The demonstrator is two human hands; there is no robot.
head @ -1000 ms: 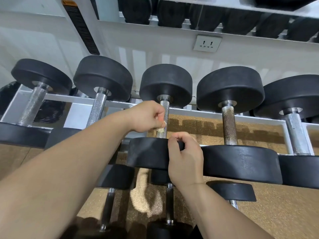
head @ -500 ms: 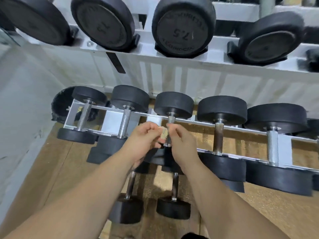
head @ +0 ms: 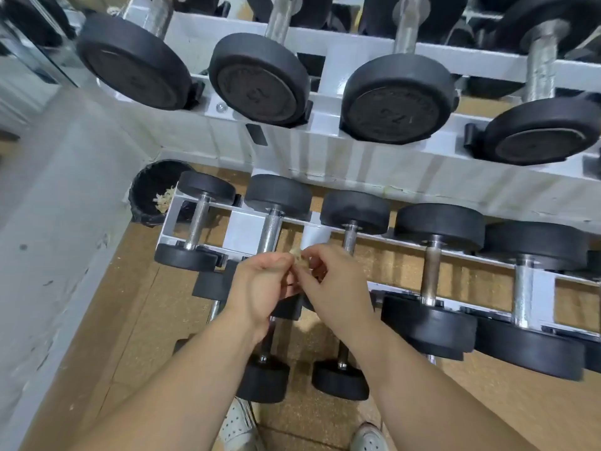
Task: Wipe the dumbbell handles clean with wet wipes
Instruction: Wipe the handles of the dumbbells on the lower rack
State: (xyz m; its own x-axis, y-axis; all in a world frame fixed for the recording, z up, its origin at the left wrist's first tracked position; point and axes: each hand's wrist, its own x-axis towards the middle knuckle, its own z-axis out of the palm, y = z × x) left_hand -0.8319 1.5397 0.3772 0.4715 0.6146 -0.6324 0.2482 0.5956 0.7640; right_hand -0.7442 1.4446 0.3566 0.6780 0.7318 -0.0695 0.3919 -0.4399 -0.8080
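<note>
Withdrawn from the third dumbbell [head: 354, 213] since a second ago, the left hand [head: 260, 284] and right hand [head: 335, 281] have been brought together in front of it. A crumpled, yellowed wet wipe [head: 297, 257] is pinched between the curled fingers of both, just left of that dumbbell's handle [head: 350, 237], above the lower rack [head: 240, 236]. A black bin [head: 143, 196] is seen at the rack's left end.

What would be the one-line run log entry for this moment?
left hand: pinches wipe | right hand: pinches wipe | wipe: crumpled, yellowish | dumbbell handles: none gripped
</note>
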